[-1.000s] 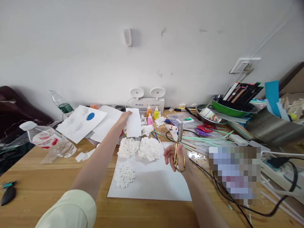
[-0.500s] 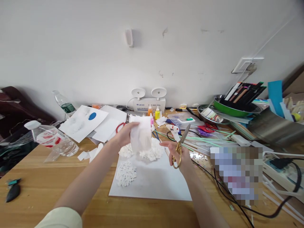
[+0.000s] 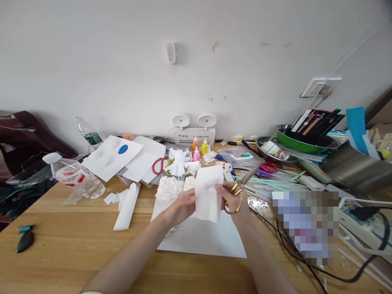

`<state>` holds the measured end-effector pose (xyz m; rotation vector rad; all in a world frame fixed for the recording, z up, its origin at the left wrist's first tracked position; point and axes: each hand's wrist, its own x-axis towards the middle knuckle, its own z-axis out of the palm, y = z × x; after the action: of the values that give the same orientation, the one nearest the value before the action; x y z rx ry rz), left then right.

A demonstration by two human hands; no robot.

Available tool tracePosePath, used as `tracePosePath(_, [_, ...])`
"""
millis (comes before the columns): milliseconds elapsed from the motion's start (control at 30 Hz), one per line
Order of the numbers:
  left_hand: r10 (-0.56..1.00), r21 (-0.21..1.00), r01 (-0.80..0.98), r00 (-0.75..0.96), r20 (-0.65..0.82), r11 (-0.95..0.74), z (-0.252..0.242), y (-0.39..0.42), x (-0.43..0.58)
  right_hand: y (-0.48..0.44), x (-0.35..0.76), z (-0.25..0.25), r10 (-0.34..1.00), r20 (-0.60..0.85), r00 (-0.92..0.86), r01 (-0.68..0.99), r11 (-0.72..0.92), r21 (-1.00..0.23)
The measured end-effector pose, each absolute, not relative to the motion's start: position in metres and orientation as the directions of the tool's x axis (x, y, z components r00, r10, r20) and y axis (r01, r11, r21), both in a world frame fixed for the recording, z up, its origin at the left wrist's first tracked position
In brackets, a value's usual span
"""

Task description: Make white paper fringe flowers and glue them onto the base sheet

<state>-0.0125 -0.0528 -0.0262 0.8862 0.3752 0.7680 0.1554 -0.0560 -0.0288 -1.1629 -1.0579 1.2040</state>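
A piece of white tissue-like paper (image 3: 208, 200), apparently folded, is held up in front of me. My left hand (image 3: 183, 204) grips its left edge. At its right edge, my right hand (image 3: 231, 198) pinches the paper with the thumb on the near face. Gold-handled scissors (image 3: 239, 189) hang on that same hand, blades pointing up and right, away from the paper. Beneath both hands lies a white sheet (image 3: 211, 241), with clusters of small crumpled white paper bits (image 3: 168, 188) on its far left part, partly hidden by my left hand and forearm.
Left stand two water bottles (image 3: 76, 175) near paper sheets (image 3: 112, 157) and a folded paper strip (image 3: 127, 208). Behind are red-handled scissors (image 3: 158, 165), paint bottles (image 3: 196, 154) and a glue gun (image 3: 227, 168). Straws, black cables (image 3: 283, 241) and a green bowl of markers (image 3: 301, 139) crowd the right.
My left hand has brought the white paper down and right, nearer to me. My right hand has closed on its right edge while keeping the scissors. The view has shifted slightly.
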Motion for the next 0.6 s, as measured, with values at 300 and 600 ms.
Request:
tracePosePath(300, [0.843,0.846,-0.466,0.536,0.037,0.259,-0.032,-0.092,0.011,-0.055,0.155,-0.032,0.986,-0.013,0.164,-0.196,0.02,-0.98])
tracePosePath(600, [0.943,0.616,-0.719,0.186,-0.277,0.323,-0.02,-0.092,0.037,-0.056,0.155,-0.027,0.985,0.01,0.174,-0.088,0.026,-0.996])
